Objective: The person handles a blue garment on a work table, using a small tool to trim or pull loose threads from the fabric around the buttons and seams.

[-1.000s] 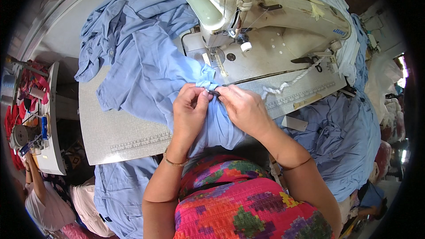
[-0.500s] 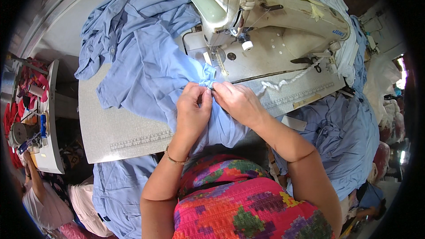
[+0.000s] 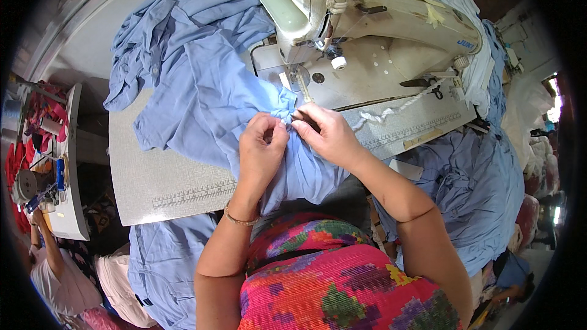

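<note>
Softly rumpled blue cloth (image 3: 211,95), left hand (image 3: 262,143), right hand (image 3: 331,137), each grip pinching puckered folds, twisted cord (image 3: 380,117) (white, ropelike) nearby.

Pale grey worktable (image 3: 177,168), speckled top, printed ruler marks. Left of table: narrow white-topped bench (image 3: 72,223), dark gap between. Behind table's left side: pale, smooth surface (image 3: 98,43). Beyond table's right end: dark brown panel (image 3: 501,0); farther right, bright light patches (image 3: 555,95).

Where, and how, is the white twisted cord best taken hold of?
I would pinch the white twisted cord at its kinked stretch, from above and the near side: that part lies exposed on the sewing table, while its right end runs up to the dark scissors.
</note>
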Motion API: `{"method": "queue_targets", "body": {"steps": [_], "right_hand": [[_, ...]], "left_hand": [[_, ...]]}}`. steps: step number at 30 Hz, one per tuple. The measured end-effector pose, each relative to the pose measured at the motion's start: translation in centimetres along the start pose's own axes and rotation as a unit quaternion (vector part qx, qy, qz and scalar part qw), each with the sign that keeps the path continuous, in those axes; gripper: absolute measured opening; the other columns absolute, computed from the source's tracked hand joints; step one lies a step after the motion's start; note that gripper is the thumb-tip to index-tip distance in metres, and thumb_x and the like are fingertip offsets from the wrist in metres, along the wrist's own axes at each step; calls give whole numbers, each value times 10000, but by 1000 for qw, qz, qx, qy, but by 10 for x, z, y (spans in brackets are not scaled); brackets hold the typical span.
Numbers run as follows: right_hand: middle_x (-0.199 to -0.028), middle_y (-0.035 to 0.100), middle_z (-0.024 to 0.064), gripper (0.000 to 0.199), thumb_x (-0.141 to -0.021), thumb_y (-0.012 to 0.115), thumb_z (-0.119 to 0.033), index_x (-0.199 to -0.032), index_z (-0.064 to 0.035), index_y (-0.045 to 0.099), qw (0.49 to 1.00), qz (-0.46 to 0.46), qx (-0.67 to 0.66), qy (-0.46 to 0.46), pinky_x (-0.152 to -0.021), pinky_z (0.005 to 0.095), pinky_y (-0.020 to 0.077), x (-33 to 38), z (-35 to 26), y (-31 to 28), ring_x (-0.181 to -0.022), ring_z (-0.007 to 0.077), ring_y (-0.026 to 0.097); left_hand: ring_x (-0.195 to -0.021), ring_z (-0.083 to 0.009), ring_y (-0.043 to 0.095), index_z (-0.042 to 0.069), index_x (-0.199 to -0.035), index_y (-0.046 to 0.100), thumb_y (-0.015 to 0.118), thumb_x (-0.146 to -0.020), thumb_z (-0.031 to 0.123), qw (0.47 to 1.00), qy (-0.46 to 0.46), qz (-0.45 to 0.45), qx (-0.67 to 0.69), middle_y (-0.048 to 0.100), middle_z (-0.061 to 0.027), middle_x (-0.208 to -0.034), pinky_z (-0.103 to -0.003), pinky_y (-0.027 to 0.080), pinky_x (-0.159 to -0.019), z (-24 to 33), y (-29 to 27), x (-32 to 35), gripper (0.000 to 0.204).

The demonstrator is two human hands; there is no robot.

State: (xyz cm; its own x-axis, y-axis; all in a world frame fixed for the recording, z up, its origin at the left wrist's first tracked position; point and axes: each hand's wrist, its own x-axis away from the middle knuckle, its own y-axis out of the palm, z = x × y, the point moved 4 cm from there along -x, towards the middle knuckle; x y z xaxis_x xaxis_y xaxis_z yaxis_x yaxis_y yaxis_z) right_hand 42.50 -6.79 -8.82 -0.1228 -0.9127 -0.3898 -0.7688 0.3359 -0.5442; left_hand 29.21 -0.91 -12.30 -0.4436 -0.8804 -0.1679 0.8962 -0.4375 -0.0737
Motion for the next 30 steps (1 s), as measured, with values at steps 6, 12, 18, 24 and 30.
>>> {"method": "queue_targets", "body": {"steps": [6, 12, 18, 24, 30], "right_hand": [[-814, 569, 82, 157, -774, 658, -50, -898, 4, 579, 996, -15, -89, 12, -631, 246, 444, -5, -2, -3, -707, 122, 544], [-769, 573, 77, 151, -768, 659, -51, -882, 15, 586, 1000, 0, 28, -8, -651, 242, 455, -7, -7, 2, -687, 123, 552], [-764, 596, 62, 145, -793, 636, -72, -891, 18, 578, 985, -25, -135, 101, -657, 268, 479, -5, 8, 8, -681, 118, 576], [-840, 604, 77, 166, -825, 607, -85, -931, 29, 549, 957, -61, -241, 149, -675, 278, 486, -7, 11, 8, -729, 113, 587], [-843, 579, 165, 121, -850, 551, -89, -927, 3, 537, 998, -23, 53, -24, -636, 354, 486, 3, -15, -2, -721, 323, 597]], "left_hand": [[-693, -69, 579, -26, -846, 588, 526, -900, 45, 1000, -17, -6, 8, 579, -20, -786, -199, 459, -647, 1, -1, 1, 109], [-680, -66, 535, -31, -812, 575, 541, -861, 19, 998, 34, 0, -43, 566, -18, -765, -199, 442, -639, 8, -1, 1, 78], [-668, -80, 527, -44, -787, 557, 548, -828, -8, 997, 47, 8, -56, 548, -29, -765, -205, 441, -629, 18, 1, 2, 55], [-689, -85, 586, -53, -801, 571, 541, -877, 28, 1000, 8, -19, -6, 551, -31, -800, -202, 462, -638, -2, -3, 0, 115], [-649, -84, 519, -63, -777, 570, 562, -835, 19, 998, -24, 2, 62, 535, -48, -754, -211, 422, -596, 0, 0, -1, 100]]}}
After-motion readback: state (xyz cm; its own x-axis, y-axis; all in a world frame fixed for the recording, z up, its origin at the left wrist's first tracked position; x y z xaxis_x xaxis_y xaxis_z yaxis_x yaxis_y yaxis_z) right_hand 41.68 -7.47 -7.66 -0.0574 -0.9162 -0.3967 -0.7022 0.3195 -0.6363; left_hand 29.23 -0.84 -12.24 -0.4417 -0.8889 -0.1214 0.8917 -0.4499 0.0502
